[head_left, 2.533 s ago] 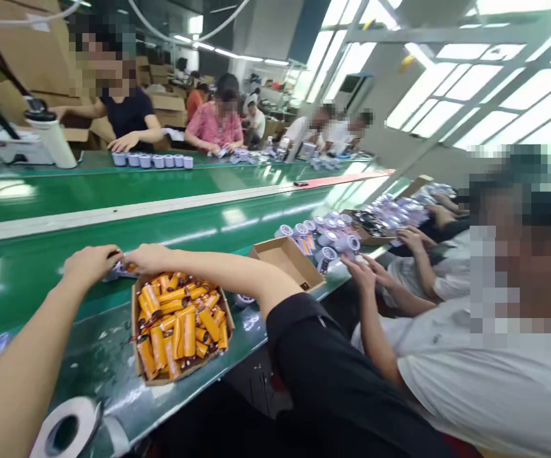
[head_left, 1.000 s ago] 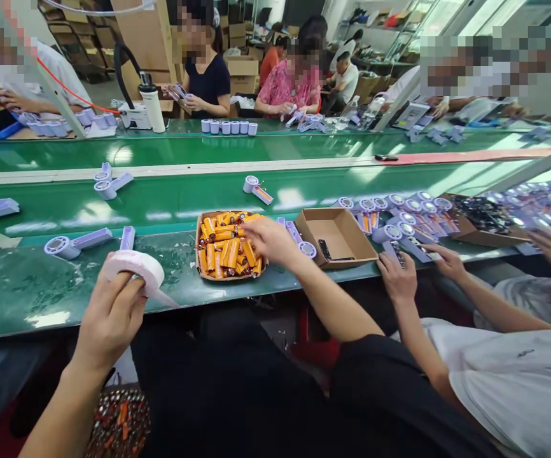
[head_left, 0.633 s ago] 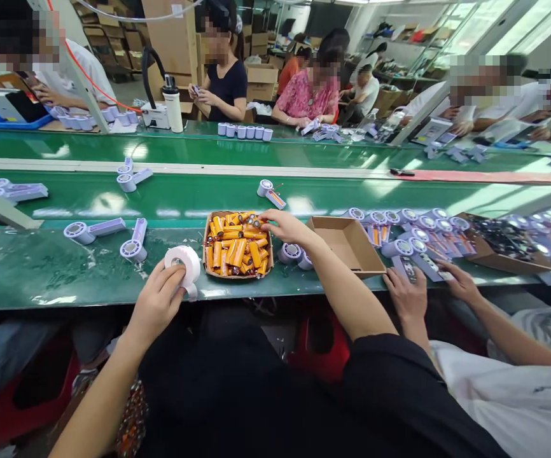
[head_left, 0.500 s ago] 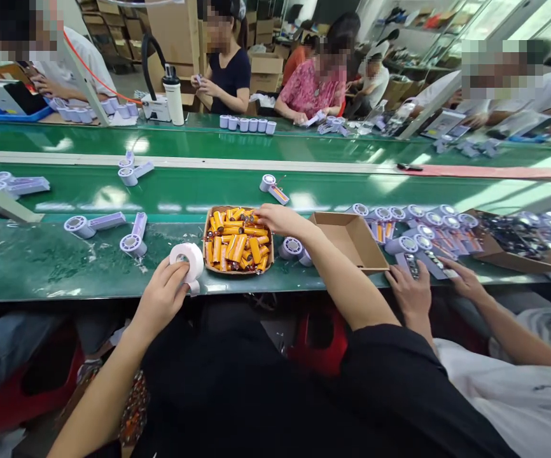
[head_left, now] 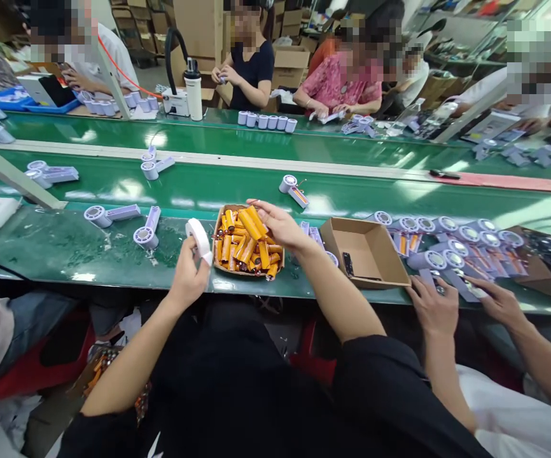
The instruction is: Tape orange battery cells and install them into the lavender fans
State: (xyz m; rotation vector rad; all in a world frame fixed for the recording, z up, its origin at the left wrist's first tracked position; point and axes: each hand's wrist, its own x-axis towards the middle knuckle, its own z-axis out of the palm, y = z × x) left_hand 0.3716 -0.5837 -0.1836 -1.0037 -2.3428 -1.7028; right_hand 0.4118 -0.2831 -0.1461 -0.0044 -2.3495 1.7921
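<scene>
My left hand [head_left: 190, 275] grips a roll of white tape [head_left: 199, 239] at the left of a small cardboard box [head_left: 216, 248]. Inside that box lie many orange battery packs [head_left: 242, 249] with thin wires. Over the box's far right part, my right hand [head_left: 278, 222] has its fingers closed on an orange battery pack [head_left: 252, 222], lifted just above the others. Part of this pack is hidden by my fingers. To the left on the bench, two lilac fan housings with handles [head_left: 146, 238] lie near the tape.
An open cardboard box [head_left: 368, 254] with a small black piece in it stands to the right. Beyond it are rows of lilac fans [head_left: 447, 242] and a co-worker's hands [head_left: 435, 305]. A green conveyor belt [head_left: 218, 181] carries a few fans; several people sit across it.
My right hand has drawn an orange battery pack up from the pile. The tape roll has turned more edge-on in my left hand. The whole view has shifted a little.
</scene>
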